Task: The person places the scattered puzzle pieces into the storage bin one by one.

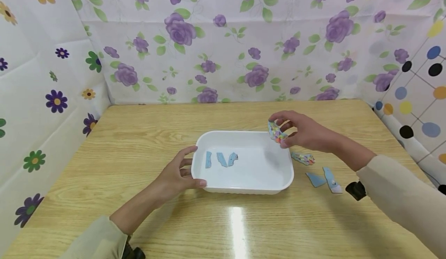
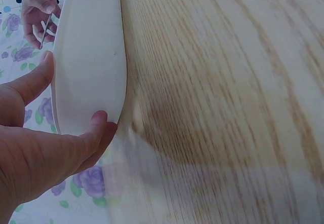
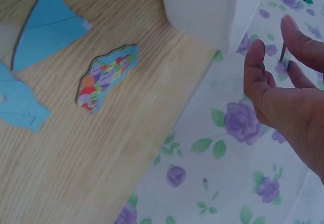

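My left hand (image 1: pixel 176 174) grips the left end of a white plastic tub (image 1: pixel 244 189), thumb at the near rim and fingers along the end wall. Over the tub's far right corner, my right hand (image 1: pixel 302 132) pinches a flat puzzle piece (image 1: pixel 277 132) with a multicoloured patch and light-blue edge. In the right wrist view that piece shows only edge-on between thumb and fingers. Inside the tub, towards its left, lie three light-blue pieces, one narrow piece (image 1: pixel 208 160) set apart from a pair (image 1: pixel 222 159) that meet at their lower ends.
Right of the tub, a second multicoloured piece (image 1: pixel 303 158) lies on the wooden table (image 1: pixel 139 143). Nearer me are a blue triangular piece (image 1: pixel 316 179) and a long blue piece (image 1: pixel 332 180). Flowered sheets (image 1: pixel 223 50) hang behind the table and at both sides.
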Available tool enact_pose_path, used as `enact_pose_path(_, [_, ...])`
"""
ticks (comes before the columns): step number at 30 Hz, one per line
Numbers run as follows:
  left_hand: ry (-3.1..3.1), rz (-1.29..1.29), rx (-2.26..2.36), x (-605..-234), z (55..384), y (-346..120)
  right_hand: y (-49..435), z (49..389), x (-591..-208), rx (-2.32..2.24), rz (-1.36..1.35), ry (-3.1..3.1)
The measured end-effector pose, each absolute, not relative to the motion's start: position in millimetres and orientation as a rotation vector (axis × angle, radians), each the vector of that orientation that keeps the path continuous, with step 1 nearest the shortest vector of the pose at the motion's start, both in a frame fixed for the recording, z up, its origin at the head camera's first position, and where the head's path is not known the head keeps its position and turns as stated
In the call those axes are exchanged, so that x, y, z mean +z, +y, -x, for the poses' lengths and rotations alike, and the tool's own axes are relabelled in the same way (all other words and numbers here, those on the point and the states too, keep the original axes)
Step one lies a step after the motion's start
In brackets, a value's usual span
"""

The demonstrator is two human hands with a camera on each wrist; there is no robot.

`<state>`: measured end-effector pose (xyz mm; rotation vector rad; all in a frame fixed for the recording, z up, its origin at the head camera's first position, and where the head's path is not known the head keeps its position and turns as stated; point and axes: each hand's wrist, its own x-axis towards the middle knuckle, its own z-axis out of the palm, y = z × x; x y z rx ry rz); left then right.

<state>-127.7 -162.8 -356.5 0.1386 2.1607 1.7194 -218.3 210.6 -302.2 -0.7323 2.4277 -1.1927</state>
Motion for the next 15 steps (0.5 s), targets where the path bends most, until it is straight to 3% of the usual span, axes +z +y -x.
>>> enact_pose_path(15, [2.155,-0.142,1.725,-358,128,-163,176,215,-299,-1.169,0.663,2.338])
